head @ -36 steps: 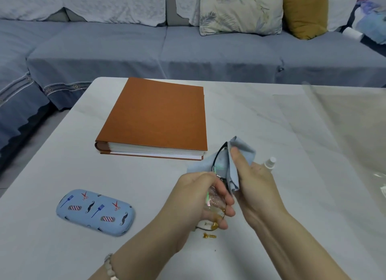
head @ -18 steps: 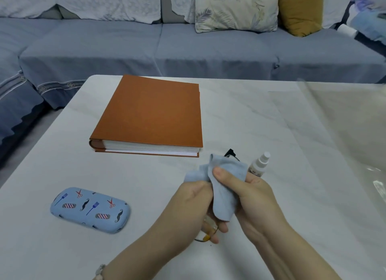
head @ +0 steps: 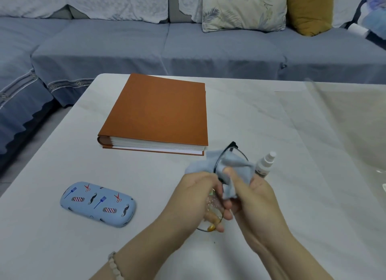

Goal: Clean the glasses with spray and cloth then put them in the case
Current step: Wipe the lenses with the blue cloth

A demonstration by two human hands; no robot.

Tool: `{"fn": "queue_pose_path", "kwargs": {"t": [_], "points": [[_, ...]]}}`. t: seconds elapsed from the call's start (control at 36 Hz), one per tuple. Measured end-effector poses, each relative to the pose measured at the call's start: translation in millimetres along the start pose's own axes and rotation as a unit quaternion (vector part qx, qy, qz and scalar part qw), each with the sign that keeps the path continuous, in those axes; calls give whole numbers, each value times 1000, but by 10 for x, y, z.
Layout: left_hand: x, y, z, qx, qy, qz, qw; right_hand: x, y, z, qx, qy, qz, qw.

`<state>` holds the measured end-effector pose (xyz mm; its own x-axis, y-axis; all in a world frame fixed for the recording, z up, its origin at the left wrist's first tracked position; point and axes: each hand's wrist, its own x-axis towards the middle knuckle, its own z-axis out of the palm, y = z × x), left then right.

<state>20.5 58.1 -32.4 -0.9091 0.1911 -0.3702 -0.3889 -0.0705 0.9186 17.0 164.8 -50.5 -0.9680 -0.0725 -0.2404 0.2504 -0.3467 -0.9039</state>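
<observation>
White table (head: 62, 248): both hands rub cloth (head: 234, 167) over glasses (head: 224, 154)

My two grips meet over the near middle of the worktop (head: 271, 121), my left hand (head: 196, 198) just left of my right hand (head: 257, 196), touching at the fingers. Between them sit the glasses (head: 231, 149), with the cloth (head: 231, 167) folded over one lens, my right thumb on top of it. The spray bottle (head: 265, 165) stands upright just behind my right grip, close to its far side. The case (head: 98, 203) lies shut on the worktop well to the left of my left grip. The book (head: 158, 114) lies flat behind and left of both grips, its near corner close to the cloth. The sofa (head: 188, 48) runs behind the worktop.
</observation>
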Motion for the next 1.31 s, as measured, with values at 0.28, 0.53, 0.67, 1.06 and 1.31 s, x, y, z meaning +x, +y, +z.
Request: {"fn": "queue_pose_path", "kwargs": {"t": [0.28,0.53,0.67,1.06,1.31], "points": [[-41,24,63,-7,-28,-2,1000,150,-195,-95,-1,4,26,1000],[-102,17,38,-33,2,19,999,133,-151,-64,19,41,-18,999],[-69,14,37,-42,25,25,998,60,-89,6,-4,56,-25,998],[-50,-27,71,-30,-6,-5,1000,114,-70,-131,-39,48,-7,998],[-97,82,-237,43,-2,-23,999,183,-321,-449,-158,111,-105,975]]}}
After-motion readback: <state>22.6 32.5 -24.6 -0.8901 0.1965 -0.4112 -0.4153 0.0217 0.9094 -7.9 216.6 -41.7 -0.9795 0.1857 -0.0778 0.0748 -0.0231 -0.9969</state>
